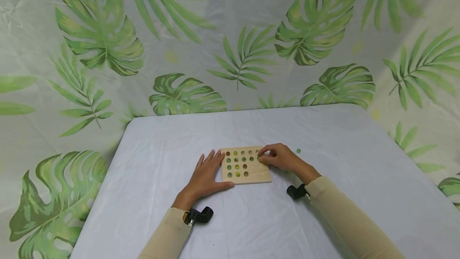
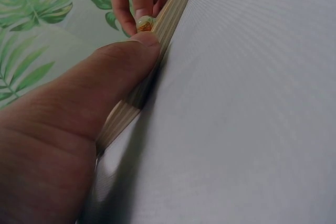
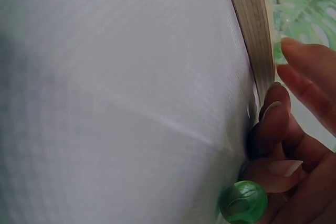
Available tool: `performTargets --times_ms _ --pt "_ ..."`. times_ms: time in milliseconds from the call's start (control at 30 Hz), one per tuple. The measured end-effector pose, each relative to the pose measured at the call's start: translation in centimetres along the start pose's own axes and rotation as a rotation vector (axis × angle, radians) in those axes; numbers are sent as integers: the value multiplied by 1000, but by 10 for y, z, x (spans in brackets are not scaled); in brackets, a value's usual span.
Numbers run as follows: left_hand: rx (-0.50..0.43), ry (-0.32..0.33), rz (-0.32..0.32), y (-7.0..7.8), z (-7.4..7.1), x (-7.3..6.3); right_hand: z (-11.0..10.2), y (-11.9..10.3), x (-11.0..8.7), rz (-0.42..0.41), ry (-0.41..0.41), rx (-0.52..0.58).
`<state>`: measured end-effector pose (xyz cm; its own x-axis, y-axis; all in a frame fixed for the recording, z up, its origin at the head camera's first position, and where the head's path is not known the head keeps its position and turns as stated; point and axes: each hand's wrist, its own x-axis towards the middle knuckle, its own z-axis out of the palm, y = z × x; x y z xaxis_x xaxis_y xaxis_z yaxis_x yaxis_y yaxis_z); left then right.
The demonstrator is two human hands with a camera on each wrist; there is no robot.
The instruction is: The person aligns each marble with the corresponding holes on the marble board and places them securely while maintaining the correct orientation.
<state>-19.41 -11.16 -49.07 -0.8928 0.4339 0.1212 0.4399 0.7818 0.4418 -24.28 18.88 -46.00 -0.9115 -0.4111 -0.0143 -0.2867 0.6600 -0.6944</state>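
A pale wooden board (image 1: pixel 260 176) with rows of round hollows lies on the table, several glass marbles (image 1: pixel 244 159) in it. My left hand (image 1: pixel 205 177) rests at its left side with fingers spread and straight; the thumb lies along the front edge. In the left wrist view that thumb touches the board's side (image 2: pixel 181 1), near a yellow-orange marble (image 2: pixel 145 23). Over the right end of the board, my right hand (image 1: pixel 278 157) has thumb and index finger at a small green marble (image 1: pixel 259 158), seemingly pinching it; the fingertips partly hide it. Its other fingers curl beside the board.
A loose green marble (image 1: pixel 298 150) lies on the white tablecloth (image 1: pixel 172 139) right of the board. In the right wrist view, a green marble (image 3: pixel 243 202) shows close by the curled fingers. A leaf-print curtain (image 1: pixel 244 63) hangs behind the table.
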Motion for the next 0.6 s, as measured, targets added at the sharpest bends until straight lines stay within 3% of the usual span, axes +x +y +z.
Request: performTargets --times_ms 600 --pt "5 -3 -3 -1 1 0 -1 -3 0 16 -9 -61"
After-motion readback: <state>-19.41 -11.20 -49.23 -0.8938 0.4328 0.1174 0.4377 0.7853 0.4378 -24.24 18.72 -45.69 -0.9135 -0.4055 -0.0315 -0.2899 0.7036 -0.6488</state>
